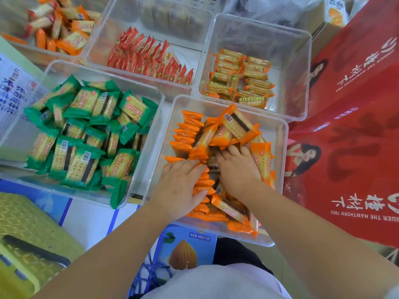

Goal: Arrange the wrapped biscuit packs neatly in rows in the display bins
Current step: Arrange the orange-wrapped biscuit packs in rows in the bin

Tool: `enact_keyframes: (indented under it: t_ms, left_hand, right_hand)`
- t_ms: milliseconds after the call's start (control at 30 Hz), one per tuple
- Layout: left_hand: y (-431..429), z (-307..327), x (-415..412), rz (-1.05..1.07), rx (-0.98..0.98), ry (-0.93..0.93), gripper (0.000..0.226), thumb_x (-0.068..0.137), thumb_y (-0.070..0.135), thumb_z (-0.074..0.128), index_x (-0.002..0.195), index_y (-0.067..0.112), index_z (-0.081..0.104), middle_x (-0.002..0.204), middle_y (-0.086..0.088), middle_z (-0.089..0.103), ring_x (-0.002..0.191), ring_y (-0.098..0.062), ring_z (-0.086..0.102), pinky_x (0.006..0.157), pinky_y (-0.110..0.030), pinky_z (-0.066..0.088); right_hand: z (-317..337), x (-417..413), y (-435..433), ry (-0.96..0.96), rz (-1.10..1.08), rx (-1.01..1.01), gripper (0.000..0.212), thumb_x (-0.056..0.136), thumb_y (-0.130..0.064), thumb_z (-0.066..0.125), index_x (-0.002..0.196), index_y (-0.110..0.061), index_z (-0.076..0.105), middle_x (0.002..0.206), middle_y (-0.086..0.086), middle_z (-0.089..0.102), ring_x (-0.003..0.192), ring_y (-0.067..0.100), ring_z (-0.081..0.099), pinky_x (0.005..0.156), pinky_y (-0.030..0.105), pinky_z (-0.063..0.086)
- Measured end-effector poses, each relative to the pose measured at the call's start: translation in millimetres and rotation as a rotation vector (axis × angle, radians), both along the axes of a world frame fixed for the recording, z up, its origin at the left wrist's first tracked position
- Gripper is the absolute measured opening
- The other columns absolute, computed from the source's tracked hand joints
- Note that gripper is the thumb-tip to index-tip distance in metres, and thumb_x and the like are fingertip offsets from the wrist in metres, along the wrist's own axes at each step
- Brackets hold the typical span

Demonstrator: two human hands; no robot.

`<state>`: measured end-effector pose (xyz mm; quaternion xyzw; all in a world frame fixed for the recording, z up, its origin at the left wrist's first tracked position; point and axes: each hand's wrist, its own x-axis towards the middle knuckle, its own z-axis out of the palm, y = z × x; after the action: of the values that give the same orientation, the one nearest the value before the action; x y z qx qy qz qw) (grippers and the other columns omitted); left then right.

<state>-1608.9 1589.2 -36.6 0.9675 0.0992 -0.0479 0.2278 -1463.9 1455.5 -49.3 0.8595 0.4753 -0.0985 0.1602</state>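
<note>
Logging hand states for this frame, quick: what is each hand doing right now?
Left hand: open, fingers flat on the row of orange packs.
Right hand: fingers among the orange packs; grip cannot be told.

Daylight falls on a red box (349, 152). Left of it lies an almond carton (183, 253). Farther left stands a yellow basket (28, 229).

Left hand (183, 182) on orange packs (239, 126)
</note>
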Motion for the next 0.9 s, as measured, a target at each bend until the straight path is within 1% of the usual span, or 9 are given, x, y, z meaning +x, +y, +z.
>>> enact_keyframes:
  t_ms: [100, 200, 233, 400, 567, 667, 733, 833, 900]
  left_hand:
    - [-1, -2, 1, 0.002, 0.008, 0.012, 0.074, 0.081, 0.06, 0.068, 0.144, 0.028, 0.045, 0.145, 0.003, 0.05, 0.135, -0.022, 0.043, 0.11, -0.044, 0.032]
    - [-1, -5, 2, 0.038, 0.03, 0.054, 0.096, 0.076, 0.064, 0.072, 0.153, 0.023, 0.032, 0.147, 0.001, 0.048, 0.137, -0.023, 0.043, 0.112, -0.044, 0.032]
    - [-1, -6, 2, 0.038, 0.043, 0.059, 0.097, 0.076, 0.065, 0.071, 0.154, 0.022, 0.032, 0.148, 0.001, 0.048, 0.137, -0.022, 0.042, 0.112, -0.043, 0.031]
    - [2, -11, 1, 0.019, 0.034, 0.033, 0.083, 0.075, 0.063, 0.072, 0.145, 0.025, 0.046, 0.145, 0.003, 0.051, 0.134, -0.022, 0.044, 0.109, -0.044, 0.033]
    - [2, -12, 1, 0.02, 0.027, 0.024, 0.082, 0.078, 0.065, 0.068, 0.147, 0.029, 0.041, 0.149, 0.005, 0.047, 0.138, -0.019, 0.04, 0.112, -0.041, 0.029]
    - [2, -12, 0, 0.025, 0.017, 0.014, 0.082, 0.079, 0.065, 0.068, 0.147, 0.029, 0.04, 0.148, 0.006, 0.047, 0.137, -0.018, 0.04, 0.113, -0.041, 0.029]
    - [2, -12, 0, 0.032, 0.01, 0.009, 0.083, 0.078, 0.064, 0.069, 0.147, 0.028, 0.041, 0.147, 0.004, 0.049, 0.136, -0.019, 0.041, 0.112, -0.042, 0.03]
    - [1, -12, 1, 0.063, 0.001, 0.019, 0.088, 0.075, 0.064, 0.071, 0.148, 0.026, 0.038, 0.145, 0.002, 0.051, 0.134, -0.021, 0.044, 0.112, -0.043, 0.03]
    - [1, -13, 2, 0.087, -0.013, 0.027, 0.088, 0.074, 0.065, 0.072, 0.146, 0.027, 0.037, 0.141, 0.003, 0.053, 0.132, -0.021, 0.047, 0.112, -0.043, 0.031]
  right_hand:
    - [-2, -2, 4, -0.033, -0.02, -0.037, 0.053, 0.095, -0.034, 0.049, 0.145, -0.019, 0.044, 0.138, -0.001, 0.05, 0.127, 0.027, 0.033, 0.103, 0.047, 0.025]
    - [-1, 1, 6, -0.048, -0.025, -0.07, 0.048, 0.095, -0.034, 0.047, 0.142, -0.023, 0.05, 0.137, -0.001, 0.046, 0.126, 0.029, 0.031, 0.104, 0.048, 0.025]
    - [-1, 2, 7, -0.048, -0.032, -0.071, 0.047, 0.095, -0.034, 0.047, 0.14, -0.023, 0.052, 0.136, -0.001, 0.045, 0.126, 0.03, 0.031, 0.104, 0.048, 0.025]
    - [2, 7, 11, -0.05, -0.037, -0.072, 0.039, 0.094, -0.031, 0.05, 0.133, -0.027, 0.058, 0.135, 0.002, 0.045, 0.125, 0.033, 0.029, 0.104, 0.049, 0.023]
    - [2, 5, 11, -0.054, -0.047, -0.074, 0.034, 0.096, -0.031, 0.048, 0.125, -0.025, 0.064, 0.132, 0.003, 0.048, 0.125, 0.033, 0.031, 0.105, 0.049, 0.024]
    - [4, 5, 15, -0.04, -0.08, -0.051, 0.032, 0.091, -0.031, 0.054, 0.121, -0.025, 0.066, 0.129, 0.002, 0.049, 0.124, 0.033, 0.033, 0.105, 0.049, 0.025]
    - [6, 4, 16, -0.034, -0.093, -0.036, 0.038, 0.084, -0.034, 0.063, 0.12, -0.024, 0.065, 0.126, 0.001, 0.05, 0.122, 0.032, 0.035, 0.103, 0.048, 0.026]
    - [10, 4, 15, -0.02, -0.106, -0.018, 0.052, 0.073, -0.038, 0.073, 0.121, -0.023, 0.062, 0.122, -0.001, 0.053, 0.119, 0.03, 0.039, 0.102, 0.049, 0.027]
    - [13, 3, 14, -0.012, -0.103, 0.01, 0.053, 0.072, -0.039, 0.076, 0.12, -0.023, 0.061, 0.12, 0.0, 0.056, 0.116, 0.03, 0.043, 0.1, 0.051, 0.031]
